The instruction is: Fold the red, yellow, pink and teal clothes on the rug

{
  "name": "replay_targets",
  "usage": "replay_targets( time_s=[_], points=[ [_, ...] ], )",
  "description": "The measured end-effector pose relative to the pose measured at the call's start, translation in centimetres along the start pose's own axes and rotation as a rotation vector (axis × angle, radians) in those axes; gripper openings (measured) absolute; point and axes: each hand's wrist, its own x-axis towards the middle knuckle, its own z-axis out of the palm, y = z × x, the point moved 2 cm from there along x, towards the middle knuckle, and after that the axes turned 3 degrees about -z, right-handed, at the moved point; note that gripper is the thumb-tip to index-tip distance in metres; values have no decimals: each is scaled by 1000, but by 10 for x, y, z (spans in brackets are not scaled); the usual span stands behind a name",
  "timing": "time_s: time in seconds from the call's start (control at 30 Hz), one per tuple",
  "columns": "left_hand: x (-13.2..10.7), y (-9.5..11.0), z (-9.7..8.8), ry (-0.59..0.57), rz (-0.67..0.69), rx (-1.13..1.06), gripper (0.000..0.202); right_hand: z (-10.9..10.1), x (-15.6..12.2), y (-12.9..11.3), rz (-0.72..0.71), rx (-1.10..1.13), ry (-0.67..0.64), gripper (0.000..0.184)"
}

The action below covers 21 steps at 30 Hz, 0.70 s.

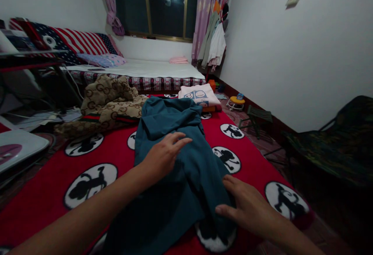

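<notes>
A teal garment lies spread lengthwise on a red blanket, rumpled at its far end; its exact kind is hard to tell. My left hand is over the middle of the garment, fingers stretched forward, with nothing in it. By the garment's right edge is my right hand, its thumb and fingers apart. The fingertips seem to touch or hover just over the cloth there; which one I cannot tell.
A brown patterned blanket is heaped at the far left, and folded pink cloth sits at the far right. Beyond are a bed, a yellow stool, a folding stool and a camouflage chair. A white table stands left.
</notes>
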Motion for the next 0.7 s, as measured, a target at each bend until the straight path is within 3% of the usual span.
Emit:
replay_targets(
  time_s=[0.13, 0.2, 0.27, 0.37, 0.43, 0.5, 0.6, 0.7],
  points=[
    [66, 20, 43, -235, 249, 27, 82, 13, -4, -16, 37, 26, 25, 38],
    [83, 23, 61, -354, 330, 38, 79, 18, -6, -20, 65, 49, 27, 36],
    [90, 20, 75, -401, 346, 37, 62, 20, -10, -19, 70, 91, 52, 40],
    [84, 3, 86, -302, 238, -63, 37, 16, -15, -9, 12, 233, 100, 41],
    [76, -13, 85, -158, 155, -230, 33, 10, -14, 2, -77, 379, 147, 30],
    [67, -28, 79, -6, 98, -412, 32, 5, -8, 14, -173, 481, 214, 34],
    [56, -41, 67, 156, 34, -584, 33, 4, 8, 30, -280, 374, 288, 43],
    [51, -43, 60, 234, -18, -681, 32, 7, 27, 38, -338, 145, 260, 59]
  ],
)
